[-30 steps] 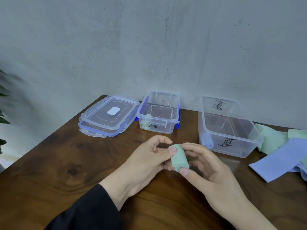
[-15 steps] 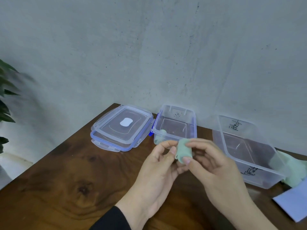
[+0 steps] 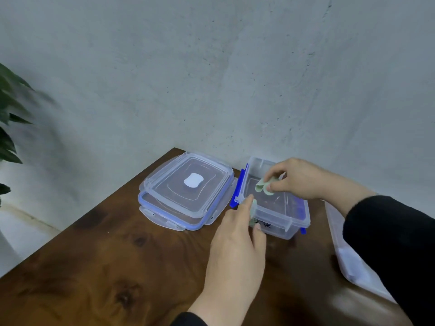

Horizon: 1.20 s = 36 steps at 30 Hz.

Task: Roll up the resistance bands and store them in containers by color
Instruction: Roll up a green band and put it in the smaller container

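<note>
Above the small clear container (image 3: 297, 221) with blue clips, my right hand (image 3: 303, 182) pinches a rolled pale green band (image 3: 262, 188) between thumb and fingertips. My left hand (image 3: 235, 250) holds the container's near left corner, forefinger on the rim and thumb against the front wall. Another green roll (image 3: 253, 208) lies inside that corner, seen through the wall next to my left fingers. Black writing marks the front wall.
Two clear lids (image 3: 188, 184) are stacked left of the small container. A larger clear container (image 3: 348, 267) sits at the right, partly hidden by my right sleeve. The brown wooden table (image 3: 94, 267) meets a grey wall; a plant (image 3: 9, 128) stands at far left.
My right hand has carried the green roll from in front of me to over the small container. My left hand let go of the roll and took the container's corner. The view swung left.
</note>
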Each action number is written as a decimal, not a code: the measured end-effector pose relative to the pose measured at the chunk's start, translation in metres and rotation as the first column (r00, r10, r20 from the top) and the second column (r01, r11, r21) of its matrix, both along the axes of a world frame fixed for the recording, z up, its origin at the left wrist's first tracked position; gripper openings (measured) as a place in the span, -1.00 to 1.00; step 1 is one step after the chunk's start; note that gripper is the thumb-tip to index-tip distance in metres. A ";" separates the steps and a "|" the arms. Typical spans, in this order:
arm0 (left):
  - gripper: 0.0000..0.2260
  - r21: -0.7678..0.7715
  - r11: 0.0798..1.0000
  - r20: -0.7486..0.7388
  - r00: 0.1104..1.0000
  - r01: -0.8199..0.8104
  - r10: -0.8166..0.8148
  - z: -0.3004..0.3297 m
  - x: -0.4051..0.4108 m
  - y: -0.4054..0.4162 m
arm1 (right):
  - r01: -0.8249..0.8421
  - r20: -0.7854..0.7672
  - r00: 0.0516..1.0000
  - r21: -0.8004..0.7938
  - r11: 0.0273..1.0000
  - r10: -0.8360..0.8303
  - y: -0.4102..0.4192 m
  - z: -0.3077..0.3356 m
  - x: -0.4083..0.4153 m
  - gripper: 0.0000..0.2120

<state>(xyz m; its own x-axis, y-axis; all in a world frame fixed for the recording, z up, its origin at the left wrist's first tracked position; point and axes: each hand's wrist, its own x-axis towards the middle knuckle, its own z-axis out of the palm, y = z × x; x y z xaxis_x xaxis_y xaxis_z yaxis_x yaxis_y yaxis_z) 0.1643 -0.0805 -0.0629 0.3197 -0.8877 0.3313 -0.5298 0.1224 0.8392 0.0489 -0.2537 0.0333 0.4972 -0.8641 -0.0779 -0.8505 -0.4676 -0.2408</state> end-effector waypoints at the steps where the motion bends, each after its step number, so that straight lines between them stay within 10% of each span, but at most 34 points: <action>1: -0.48 -0.001 1.000 0.011 1.000 -0.004 0.004 -0.001 0.000 -0.002 | -0.021 -0.039 0.999 0.028 0.999 0.022 -0.006 -0.003 0.003 -0.89; 8: -0.49 0.004 1.000 0.045 0.999 -0.030 0.030 -0.005 0.001 -0.009 | -0.098 -0.149 0.982 0.146 0.984 0.120 -0.023 -0.014 0.021 -0.85; 19: -0.53 -0.029 0.999 0.022 0.999 -0.037 0.038 -0.012 0.001 -0.014 | -0.033 0.270 0.961 0.343 0.939 -0.065 -0.025 -0.033 0.023 -0.90; 36: -0.49 -0.021 1.000 0.019 1.000 -0.022 0.022 -0.011 0.000 -0.012 | 0.084 0.351 0.907 0.390 0.917 -0.232 -0.021 -0.045 0.022 -0.72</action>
